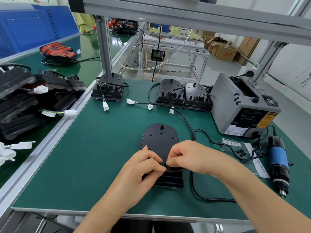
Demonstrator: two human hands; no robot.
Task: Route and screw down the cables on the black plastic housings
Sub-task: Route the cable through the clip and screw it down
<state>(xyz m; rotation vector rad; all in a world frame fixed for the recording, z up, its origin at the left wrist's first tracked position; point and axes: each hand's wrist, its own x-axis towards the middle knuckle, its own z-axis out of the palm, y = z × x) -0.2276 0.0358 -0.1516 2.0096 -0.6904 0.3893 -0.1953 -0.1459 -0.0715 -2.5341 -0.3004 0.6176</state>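
A black plastic housing [160, 140] lies flat on the green mat in front of me. My left hand [144, 167] and my right hand [186, 154] meet over its near half, fingers curled and pinching the black cable [193, 187] where it enters the housing. That cable loops off to the right and back along the mat. What the fingertips press on is hidden. Three more housings stand at the back: one [109, 89] by the post, two [170, 91] [196, 95] side by side, each with cables and white connectors [130, 101].
A blue electric screwdriver [278, 163] lies at the right edge beside a plastic bag of black screws [241, 151]. A grey tape dispenser [242, 105] stands behind them. Stacked housings [18, 105] fill the left bench. An aluminium post [105, 47] rises at the back.
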